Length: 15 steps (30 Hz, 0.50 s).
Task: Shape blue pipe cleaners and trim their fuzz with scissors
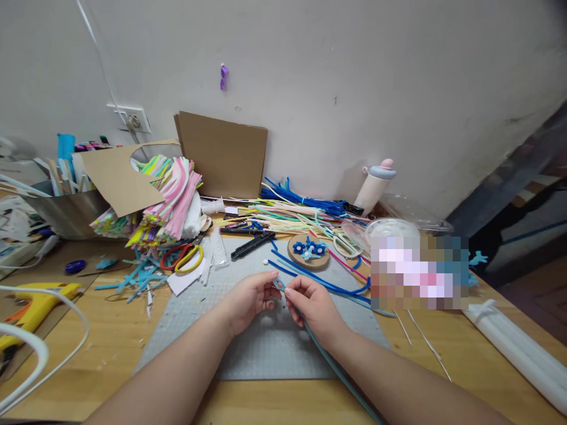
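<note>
Over the grey cutting mat [186,330], both hands work close together on a light blue pipe cleaner [330,357]. My left hand [252,298] pinches its looped end between thumb and forefinger, the other fingers curled loosely. With thumb and fingers closed, my right hand [312,304] grips the stem just beside the loop. From there the long tail runs down under my right forearm to the table's front edge. Dark blue pipe cleaners [310,280] lie just beyond my hands. Behind them, small blue flowers [316,248] rest on a round wooden slice [296,258].
Orange-and-yellow scissors [188,257] and a black pen-like tool [252,245] lie at the mat's far side. A yellow glue gun [44,295] with a white cord is at left. Bundled pipe cleaners [170,195], a bottle [374,189] and a white roll [514,348] stand or lie around.
</note>
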Tool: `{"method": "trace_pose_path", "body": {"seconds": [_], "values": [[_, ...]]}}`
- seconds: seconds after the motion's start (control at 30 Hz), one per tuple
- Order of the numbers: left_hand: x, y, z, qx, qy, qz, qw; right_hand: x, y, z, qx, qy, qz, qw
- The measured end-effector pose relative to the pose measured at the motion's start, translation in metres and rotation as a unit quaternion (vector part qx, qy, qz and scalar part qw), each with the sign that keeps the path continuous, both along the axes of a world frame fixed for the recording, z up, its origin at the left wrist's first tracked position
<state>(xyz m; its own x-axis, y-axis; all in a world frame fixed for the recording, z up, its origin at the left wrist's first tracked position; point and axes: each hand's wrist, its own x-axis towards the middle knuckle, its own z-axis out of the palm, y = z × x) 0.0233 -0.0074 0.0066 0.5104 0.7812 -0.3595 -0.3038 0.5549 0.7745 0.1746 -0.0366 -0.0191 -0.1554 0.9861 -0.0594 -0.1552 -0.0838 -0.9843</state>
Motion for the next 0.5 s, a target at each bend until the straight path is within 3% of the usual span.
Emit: {"method": "trace_pose_path", "body": {"seconds": [0.5], "values": [[-0.0004,0.0003,0.0009,0.059,0.007,0.007,0.998,0.0007,0.0026,0.0037,-0.033,0.034,-0.018,0.999]]}}
